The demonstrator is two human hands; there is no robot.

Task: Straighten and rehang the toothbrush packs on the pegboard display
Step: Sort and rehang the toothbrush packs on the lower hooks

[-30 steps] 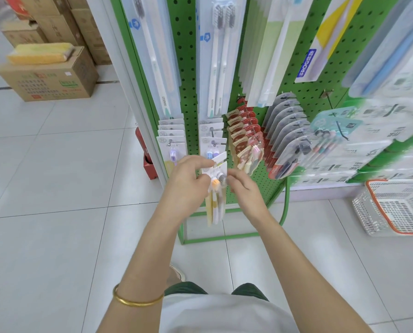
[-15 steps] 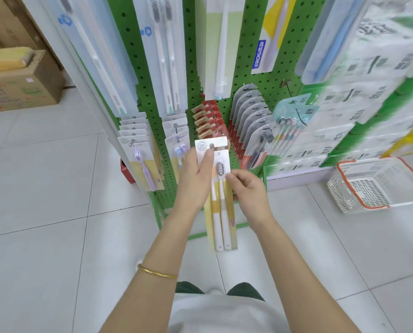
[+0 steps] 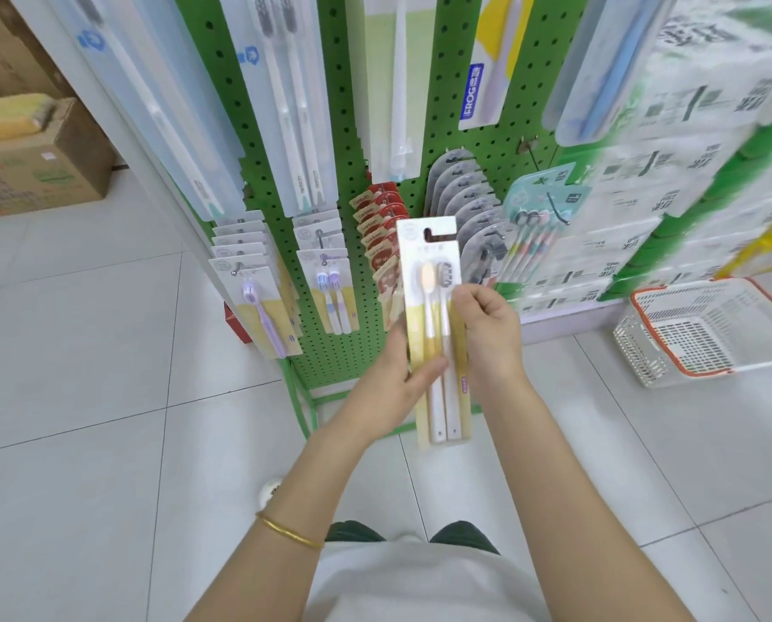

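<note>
1. The white and yellow card pack of two toothbrushes (image 3: 426, 262) is upright in the middle, in front of the green pegboard (image 3: 343, 127).
2. The left hand (image 3: 395, 381) grips its left edge.
3. The right hand (image 3: 487, 327) pinches its right edge.

Left hand (image 3: 388, 383) gripping, thumb across; right hand (image 3: 487, 327) pinching, fingers curled.

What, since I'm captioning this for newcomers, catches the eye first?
A two-brush toothbrush pack, held upright by the left hand and right hand, centre frame. Behind it stands the green pegboard, crowded with hanging packs; a white basket with an orange rim sits at right.
</note>
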